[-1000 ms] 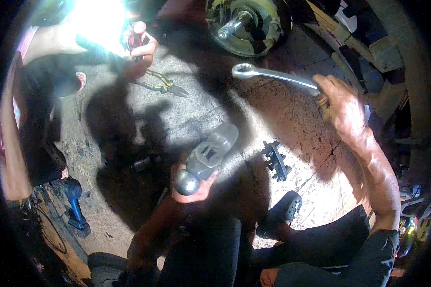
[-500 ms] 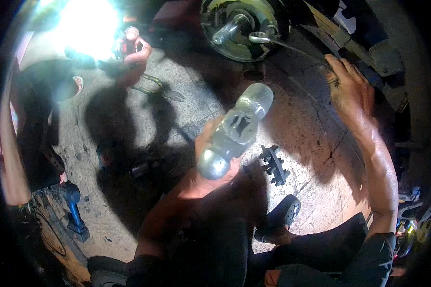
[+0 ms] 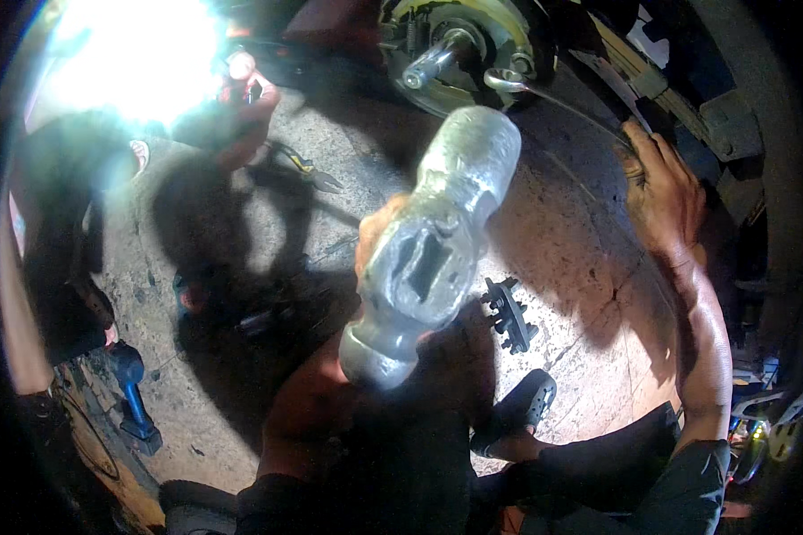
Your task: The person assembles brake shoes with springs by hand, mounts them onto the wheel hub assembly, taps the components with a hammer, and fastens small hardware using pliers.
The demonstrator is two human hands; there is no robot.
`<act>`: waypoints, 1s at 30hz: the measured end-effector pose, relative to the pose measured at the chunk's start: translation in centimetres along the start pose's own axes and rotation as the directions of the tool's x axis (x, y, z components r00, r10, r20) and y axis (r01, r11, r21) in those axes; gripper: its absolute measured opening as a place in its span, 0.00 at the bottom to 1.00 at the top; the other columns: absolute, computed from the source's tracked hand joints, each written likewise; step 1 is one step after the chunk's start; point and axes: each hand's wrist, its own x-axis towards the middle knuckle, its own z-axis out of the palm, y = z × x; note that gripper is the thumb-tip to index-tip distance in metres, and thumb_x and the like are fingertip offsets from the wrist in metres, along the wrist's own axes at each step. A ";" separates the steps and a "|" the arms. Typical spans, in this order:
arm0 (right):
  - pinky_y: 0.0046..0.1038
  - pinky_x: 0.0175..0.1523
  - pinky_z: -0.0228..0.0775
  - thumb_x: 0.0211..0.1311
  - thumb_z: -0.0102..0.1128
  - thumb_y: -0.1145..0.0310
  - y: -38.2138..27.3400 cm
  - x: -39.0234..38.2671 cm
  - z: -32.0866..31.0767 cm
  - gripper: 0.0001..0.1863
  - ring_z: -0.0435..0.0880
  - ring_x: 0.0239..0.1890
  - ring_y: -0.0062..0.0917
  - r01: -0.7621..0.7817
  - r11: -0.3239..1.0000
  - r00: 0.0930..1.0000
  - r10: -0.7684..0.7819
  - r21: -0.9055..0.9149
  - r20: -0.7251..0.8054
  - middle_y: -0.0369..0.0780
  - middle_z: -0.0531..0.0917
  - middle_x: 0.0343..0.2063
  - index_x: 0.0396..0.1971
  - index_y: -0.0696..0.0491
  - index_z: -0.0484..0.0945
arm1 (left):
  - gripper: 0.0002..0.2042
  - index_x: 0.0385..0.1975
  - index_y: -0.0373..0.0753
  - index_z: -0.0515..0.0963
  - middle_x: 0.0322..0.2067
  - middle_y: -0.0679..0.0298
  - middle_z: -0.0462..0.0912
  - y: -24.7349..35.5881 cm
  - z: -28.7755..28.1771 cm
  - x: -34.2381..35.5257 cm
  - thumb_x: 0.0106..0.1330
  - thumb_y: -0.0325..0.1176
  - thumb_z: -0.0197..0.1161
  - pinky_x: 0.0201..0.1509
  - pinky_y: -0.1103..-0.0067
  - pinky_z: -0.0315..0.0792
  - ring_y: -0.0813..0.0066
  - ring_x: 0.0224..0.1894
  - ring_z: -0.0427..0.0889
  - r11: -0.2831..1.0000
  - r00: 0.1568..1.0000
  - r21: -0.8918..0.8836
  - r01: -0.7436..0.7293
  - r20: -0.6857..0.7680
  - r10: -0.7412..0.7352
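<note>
Large in the middle, close to the camera, is the metal head of a hammer (image 3: pixel 462 156). My left hand (image 3: pixel 379 230) is closed on its handle, and the head hides most of the fingers and the handle. At the upper right my right hand (image 3: pixel 667 183) grips a long ring spanner (image 3: pixel 558 100). The spanner's ring end lies at the edge of a round drum-brake plate (image 3: pixel 531 27) with a hub spindle (image 3: pixel 435 61) at its centre. Whether the ring sits around a bolt there, I cannot tell.
Pliers (image 3: pixel 308 169) and a black studded part (image 3: pixel 509 315) lie on the concrete floor (image 3: pixel 598 294). A blue cordless tool (image 3: pixel 136 401) stands at the lower left. Beneath a glaring lamp (image 3: pixel 143 62), another person's hand (image 3: pixel 257 102) shows. A metal beam (image 3: pixel 651 85) runs along the upper right.
The hammer in my left hand has come up toward the camera, and its head looks much larger. My right hand stays on the spanner; the view has shifted slightly.
</note>
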 end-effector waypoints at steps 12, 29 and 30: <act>0.37 0.46 0.73 0.59 0.56 0.68 0.8 -0.9 -0.2 0.19 0.79 0.45 0.40 -0.013 0.996 1.000 0.011 -0.087 -0.025 0.42 0.79 0.44 0.51 0.45 0.73 | 0.17 0.43 0.30 0.76 0.43 0.48 0.76 -0.1 1.9 4.5 0.54 0.29 0.67 0.37 0.74 0.77 0.60 0.39 0.81 0.218 0.827 0.833 -0.509 0.403 0.391; 0.28 0.22 0.71 0.69 0.42 0.56 -2.5 -11.5 8.3 0.17 0.78 0.19 0.29 -0.103 0.829 0.948 -0.085 0.550 0.305 0.44 0.79 0.23 0.36 0.54 0.75 | 0.16 0.41 0.32 0.71 0.25 0.52 0.81 7.6 -5.1 -5.0 0.58 0.32 0.64 0.34 0.71 0.76 0.62 0.28 0.83 0.382 0.998 0.923 0.041 -0.017 -0.067; 0.29 0.19 0.68 0.67 0.46 0.58 -4.7 -14.1 8.7 0.14 0.75 0.16 0.28 -0.048 0.860 0.931 -0.145 0.508 0.334 0.42 0.78 0.20 0.34 0.53 0.75 | 0.16 0.41 0.32 0.71 0.26 0.52 0.80 8.4 -6.9 -7.2 0.57 0.33 0.64 0.35 0.71 0.76 0.62 0.29 0.83 0.317 0.993 0.943 0.099 -0.074 -0.089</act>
